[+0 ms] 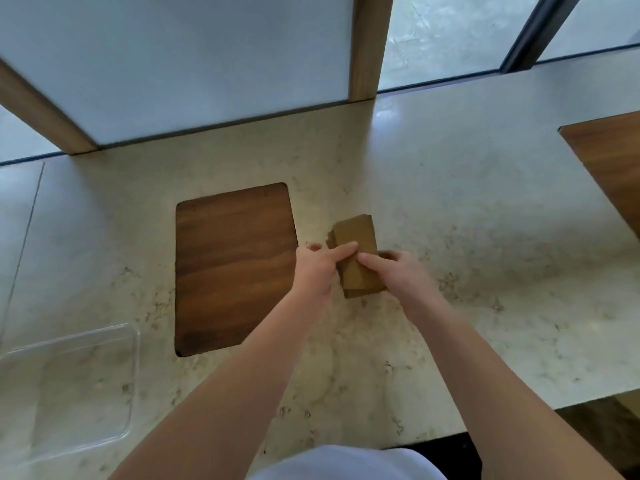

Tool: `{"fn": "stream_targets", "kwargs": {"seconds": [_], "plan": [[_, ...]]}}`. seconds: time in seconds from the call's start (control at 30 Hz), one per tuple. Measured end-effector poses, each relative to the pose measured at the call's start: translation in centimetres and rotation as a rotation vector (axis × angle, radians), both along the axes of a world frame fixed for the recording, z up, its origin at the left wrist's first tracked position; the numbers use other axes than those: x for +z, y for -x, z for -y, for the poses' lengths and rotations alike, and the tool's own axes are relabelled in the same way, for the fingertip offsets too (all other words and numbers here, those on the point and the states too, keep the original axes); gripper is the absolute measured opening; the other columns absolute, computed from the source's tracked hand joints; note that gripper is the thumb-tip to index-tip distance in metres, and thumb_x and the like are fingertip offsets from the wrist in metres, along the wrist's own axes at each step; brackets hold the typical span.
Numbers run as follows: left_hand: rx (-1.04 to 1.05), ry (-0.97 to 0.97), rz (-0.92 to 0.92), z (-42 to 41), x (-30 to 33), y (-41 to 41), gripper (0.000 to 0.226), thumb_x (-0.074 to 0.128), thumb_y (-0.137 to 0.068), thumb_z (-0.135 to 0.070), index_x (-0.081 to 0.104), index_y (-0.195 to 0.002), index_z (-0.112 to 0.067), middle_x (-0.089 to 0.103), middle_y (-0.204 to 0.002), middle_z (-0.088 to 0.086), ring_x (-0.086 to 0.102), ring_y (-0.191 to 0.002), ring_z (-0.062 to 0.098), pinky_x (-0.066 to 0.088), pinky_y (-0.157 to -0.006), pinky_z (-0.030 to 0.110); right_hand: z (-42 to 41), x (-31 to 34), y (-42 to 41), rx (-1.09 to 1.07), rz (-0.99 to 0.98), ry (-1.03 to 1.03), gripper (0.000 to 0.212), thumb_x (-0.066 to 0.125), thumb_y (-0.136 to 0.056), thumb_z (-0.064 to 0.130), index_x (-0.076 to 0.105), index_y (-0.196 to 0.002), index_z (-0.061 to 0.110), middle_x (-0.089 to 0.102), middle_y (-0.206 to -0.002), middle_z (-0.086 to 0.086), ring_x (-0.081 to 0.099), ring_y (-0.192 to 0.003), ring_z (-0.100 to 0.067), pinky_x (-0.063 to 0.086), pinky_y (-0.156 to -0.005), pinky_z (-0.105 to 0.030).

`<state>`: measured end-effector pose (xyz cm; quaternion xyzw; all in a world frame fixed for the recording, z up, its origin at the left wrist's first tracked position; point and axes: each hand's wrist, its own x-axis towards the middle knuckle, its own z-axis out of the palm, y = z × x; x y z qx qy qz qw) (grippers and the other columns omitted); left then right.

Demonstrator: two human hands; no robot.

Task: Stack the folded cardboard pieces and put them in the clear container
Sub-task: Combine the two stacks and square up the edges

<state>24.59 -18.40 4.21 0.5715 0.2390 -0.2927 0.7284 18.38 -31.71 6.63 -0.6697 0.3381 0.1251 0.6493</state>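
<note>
A small stack of brown folded cardboard pieces lies on the pale marble counter, just right of a dark wooden inset. The pieces are slightly fanned, not squared up. My left hand presses on the stack's left side, its index finger laid across the top. My right hand grips the stack's right side, with fingers on top. The clear container sits empty at the lower left of the counter, well apart from the stack.
A dark wooden inset panel lies flush in the counter between the container and the stack. Another wooden panel shows at the right edge. Frosted glass panels with wooden posts stand along the back. The counter's front edge runs at lower right.
</note>
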Motion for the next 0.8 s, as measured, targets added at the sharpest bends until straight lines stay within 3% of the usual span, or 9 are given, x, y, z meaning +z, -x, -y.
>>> {"fn": "stream_targets", "kwargs": {"seconds": [0.07, 0.13, 0.3, 0.4, 0.47, 0.57, 0.67, 0.8], "plan": [[0.032, -0.077, 0.001, 1.3, -0.6, -1.6, 0.051, 0.091, -0.076, -0.009, 0.065, -0.119, 0.003, 0.075, -0.113, 0.019, 0.075, -0.1, 0.032, 0.064, -0.087, 0.044, 0.1, -0.7, -1.7, -0.02, 0.021, 0.089, 0.018, 0.073, -0.093, 0.038, 0.072, -0.098, 0.02, 0.076, -0.092, 0.001, 0.073, -0.08, -0.011, 0.059, -0.064, -0.027], [0.032, -0.136, -0.021, 2.5, -1.5, -3.0, 0.033, 0.089, -0.079, -0.012, 0.072, -0.107, -0.004, 0.078, -0.099, 0.012, 0.076, -0.087, 0.024, 0.064, -0.075, 0.034, 0.1, -1.3, -3.1, -0.052, 0.021, 0.114, 0.015, 0.072, -0.093, 0.038, 0.07, -0.089, 0.024, 0.075, -0.085, 0.002, 0.073, -0.069, -0.01, 0.061, -0.055, -0.029], [0.001, -0.185, -0.062, 3.8, -3.2, -4.7, 0.015, 0.087, -0.08, -0.018, 0.077, -0.087, -0.012, 0.08, -0.084, 0.005, 0.076, -0.078, 0.019, 0.064, -0.077, 0.034, 1.2, -2.7, -4.7, -0.034, -0.001, 0.164, 0.016, 0.07, -0.093, 0.042, 0.068, -0.089, 0.027, 0.075, -0.091, 0.003, 0.073, -0.08, -0.015, 0.062, -0.065, -0.034], [-0.021, -0.214, -0.087, 3.6, -3.6, -4.6, 0.022, 0.087, -0.08, -0.02, 0.077, -0.097, -0.009, 0.078, -0.09, 0.005, 0.073, -0.069, 0.014, 0.058, -0.059, 0.025, 1.7, -3.4, -4.7, -0.01, -0.014, 0.187, 0.021, 0.072, -0.092, 0.044, 0.07, -0.1, 0.024, 0.074, -0.092, 0.007, 0.071, -0.082, -0.012, 0.057, -0.065, -0.029], [-0.029, -0.223, -0.103, 3.4, -3.8, -4.5, 0.04, 0.087, -0.079, -0.023, 0.072, -0.112, -0.006, 0.075, -0.101, 0.008, 0.071, -0.076, 0.016, 0.055, -0.055, 0.025, 1.8, -3.8, -4.7, -0.018, -0.026, 0.195, 0.026, 0.072, -0.091, 0.044, 0.071, -0.106, 0.022, 0.075, -0.097, 0.004, 0.072, -0.089, -0.016, 0.06, -0.077, -0.035], [-0.076, -0.211, -0.141, 3.5, -3.7, -4.3, 0.051, 0.086, -0.08, -0.032, 0.067, -0.122, -0.009, 0.074, -0.112, 0.009, 0.072, -0.092, 0.022, 0.061, -0.069, 0.033, 2.0, -4.1, -4.7, -0.046, -0.054, 0.168, 0.038, 0.075, -0.09, 0.039, 0.069, -0.12, 0.017, 0.074, -0.111, -0.002, 0.071, -0.101, -0.022, 0.058, -0.094, -0.045], [-0.135, -0.222, -0.16, 3.6, -3.5, -4.0, 0.042, 0.081, -0.084, -0.038, 0.069, -0.116, -0.015, 0.075, -0.11, 0.008, 0.071, -0.099, 0.024, 0.061, -0.093, 0.041, 2.3, -4.1, -4.7, -0.06, -0.073, 0.106, 0.054, 0.076, -0.088, 0.04, 0.06, -0.134, 0.016, 0.068, -0.126, -0.005, 0.067, -0.112, -0.025, 0.055, -0.1, -0.048], [-0.132, -0.221, -0.143, 3.9, -3.2, -3.7, 0.03, 0.071, -0.093, -0.041, 0.07, -0.113, -0.02, 0.075, -0.113, 0.007, 0.071, -0.104, 0.024, 0.059, -0.098, 0.042, 2.4, -4.0, -5.1, -0.03, -0.052, 0.108, 0.067, 0.062, -0.094, 0.05, 0.044, -0.154, 0.027, 0.054, -0.148, -0.002, 0.058, -0.128, -0.024, 0.05, -0.106, -0.046]]}}
